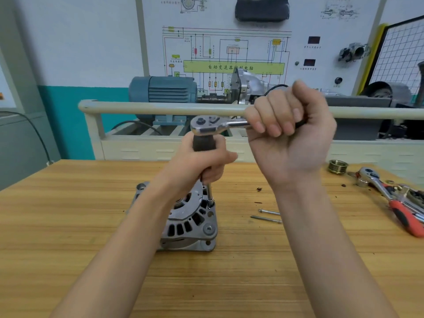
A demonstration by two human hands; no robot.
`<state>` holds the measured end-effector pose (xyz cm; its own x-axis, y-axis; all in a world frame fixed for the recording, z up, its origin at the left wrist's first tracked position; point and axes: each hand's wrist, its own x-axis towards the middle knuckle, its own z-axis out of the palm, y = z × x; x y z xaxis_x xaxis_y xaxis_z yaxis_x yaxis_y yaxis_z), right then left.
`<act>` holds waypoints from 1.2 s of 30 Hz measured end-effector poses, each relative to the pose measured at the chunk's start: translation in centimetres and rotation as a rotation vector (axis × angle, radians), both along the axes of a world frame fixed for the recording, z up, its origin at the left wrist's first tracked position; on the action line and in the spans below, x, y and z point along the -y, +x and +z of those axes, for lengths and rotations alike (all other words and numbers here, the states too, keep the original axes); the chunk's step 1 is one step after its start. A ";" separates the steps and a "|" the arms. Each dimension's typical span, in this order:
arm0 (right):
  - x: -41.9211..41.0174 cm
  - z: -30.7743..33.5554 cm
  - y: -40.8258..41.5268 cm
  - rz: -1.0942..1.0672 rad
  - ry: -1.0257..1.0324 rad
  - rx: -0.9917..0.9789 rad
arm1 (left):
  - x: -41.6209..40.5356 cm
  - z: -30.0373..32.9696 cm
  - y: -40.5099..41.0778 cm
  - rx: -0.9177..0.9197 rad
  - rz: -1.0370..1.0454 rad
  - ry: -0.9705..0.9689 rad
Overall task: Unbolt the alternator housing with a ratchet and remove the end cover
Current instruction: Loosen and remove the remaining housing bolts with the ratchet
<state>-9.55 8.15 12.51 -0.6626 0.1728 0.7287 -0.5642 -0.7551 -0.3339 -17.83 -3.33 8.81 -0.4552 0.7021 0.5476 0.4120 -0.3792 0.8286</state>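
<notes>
1. Light wooden workbench top (80, 226), grained, filling the lower half of the frame.
2. Blue-grey ribbed electric motor (163, 89), upper centre, behind a cream tubular rail (160, 106).
3. Person's right hand (290, 131), right of centre, fingers curled tight round the handle of the chrome ratchet (214, 123), which lies level at rail height.
4. Person's left hand (204, 161), centre, gripping a dark cylindrical grip (203, 142) directly beneath the ratchet head.
5. Silver cast-aluminium alternator housing (190, 221), slotted end cover uppermost, standing on the bench at centre, partly hidden by the left forearm.
6. Red-handled second ratchet (390, 198), lying on the bench at the right edge among small metal parts too blurred to name.
7. Slim steel extension bar (209, 191), running from below the left hand down to a bolt position on the housing's upper right rim.
8. Two long steel bolts (267, 215), loose on the bench just right of the housing, roughly parallel.
9. Brass-coloured grooved pulley (337, 166), on the bench, upper right, near the second ratchet's head.
</notes>
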 end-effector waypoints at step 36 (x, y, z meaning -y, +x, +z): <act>0.7 -0.1 0.1 -0.019 0.008 -0.020 | 0.1 -0.2 0.3 0.007 0.062 0.062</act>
